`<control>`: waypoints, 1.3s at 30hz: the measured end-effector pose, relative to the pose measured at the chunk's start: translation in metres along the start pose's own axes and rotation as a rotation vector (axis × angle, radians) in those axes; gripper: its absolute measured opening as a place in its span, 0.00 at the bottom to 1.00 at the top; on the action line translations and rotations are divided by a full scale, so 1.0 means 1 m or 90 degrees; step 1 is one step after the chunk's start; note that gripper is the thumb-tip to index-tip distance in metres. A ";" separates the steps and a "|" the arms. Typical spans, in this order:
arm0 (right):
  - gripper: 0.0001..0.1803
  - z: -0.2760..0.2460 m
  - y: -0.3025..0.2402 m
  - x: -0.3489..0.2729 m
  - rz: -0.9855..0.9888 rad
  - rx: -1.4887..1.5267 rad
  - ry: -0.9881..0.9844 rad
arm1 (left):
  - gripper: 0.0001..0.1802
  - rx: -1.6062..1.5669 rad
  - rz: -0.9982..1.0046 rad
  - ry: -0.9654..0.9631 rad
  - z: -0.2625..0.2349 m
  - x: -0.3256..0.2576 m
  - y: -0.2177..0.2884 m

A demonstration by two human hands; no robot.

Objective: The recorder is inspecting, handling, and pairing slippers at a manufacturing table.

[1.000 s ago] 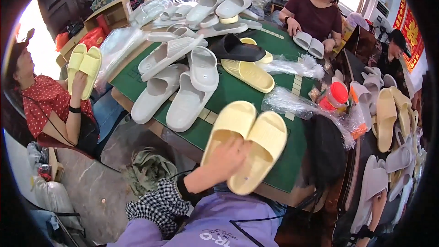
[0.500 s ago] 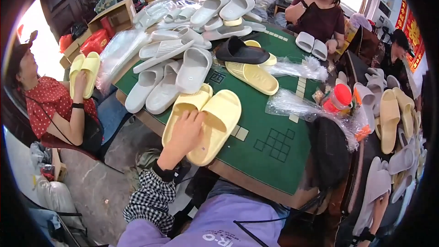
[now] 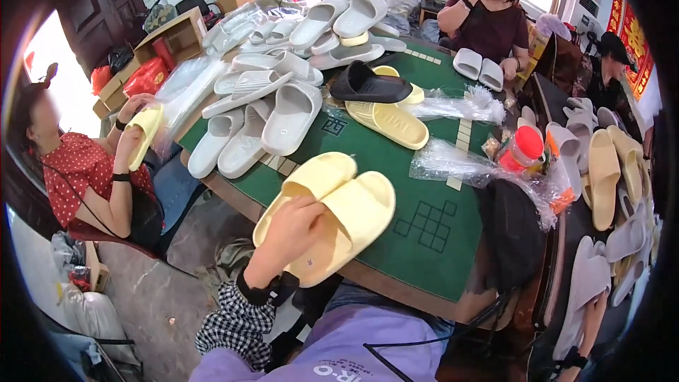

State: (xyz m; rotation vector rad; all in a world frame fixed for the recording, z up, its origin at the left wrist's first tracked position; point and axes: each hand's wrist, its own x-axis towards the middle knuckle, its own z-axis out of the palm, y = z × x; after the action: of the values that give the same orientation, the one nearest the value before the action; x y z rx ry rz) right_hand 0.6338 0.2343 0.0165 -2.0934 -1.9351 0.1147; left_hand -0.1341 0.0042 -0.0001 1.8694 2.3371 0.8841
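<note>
My left hand [image 3: 291, 230] is closed on a pair of pale yellow slippers [image 3: 357, 219], held together over the near edge of the table. Its fingers grip around the straps, and the soles face partly up. At the lower right, my right hand [image 3: 593, 317] reaches to a grey slipper [image 3: 571, 311] and grips it near the strap; its fingertips are hidden. Beyond the left hand, light grey slippers [image 3: 293, 117] lie in a heap. A black slipper [image 3: 371, 85] rests on another yellow slipper [image 3: 385, 122] at the table's middle.
The green-topped table [image 3: 438, 276] carries clear plastic bags [image 3: 453, 163] and a red-lidded jar [image 3: 522, 148]. A black bag [image 3: 509, 233] hangs at its right corner. More grey and tan slippers [image 3: 603, 177] are piled at right. Co-workers sit around; one at left holds a yellow slipper [image 3: 146, 134].
My left hand has brought the yellow slippers nearer and turned them, away from the grey heap. The person at left has brought both hands to the yellow slippers. My right hand has barely moved.
</note>
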 end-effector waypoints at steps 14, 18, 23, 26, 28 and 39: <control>0.28 0.007 0.010 -0.001 0.020 -0.039 0.016 | 0.12 0.080 0.036 0.267 -0.072 0.159 -0.067; 0.27 0.009 0.010 -0.003 0.003 -0.019 0.030 | 0.22 0.054 -0.065 0.252 -0.069 0.176 -0.078; 0.27 0.007 0.016 0.004 -0.112 0.214 0.010 | 0.24 -0.008 0.077 0.200 -0.037 0.124 -0.048; 0.27 0.006 0.010 0.001 -0.080 0.304 0.018 | 0.24 -0.036 0.079 0.126 -0.028 0.090 -0.020; 0.26 0.005 -0.005 -0.012 -0.076 0.284 0.064 | 0.24 -0.051 0.060 0.086 -0.026 0.074 -0.006; 0.21 0.003 -0.263 -0.132 -0.205 0.357 0.097 | 0.23 -0.157 0.076 -0.023 -0.005 0.029 0.032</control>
State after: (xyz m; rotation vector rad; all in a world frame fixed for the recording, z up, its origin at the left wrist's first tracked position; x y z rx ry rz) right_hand 0.3674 0.1200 0.0650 -1.3795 -1.8471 0.3685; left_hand -0.1151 0.0318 0.0276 1.9186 2.0072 1.0830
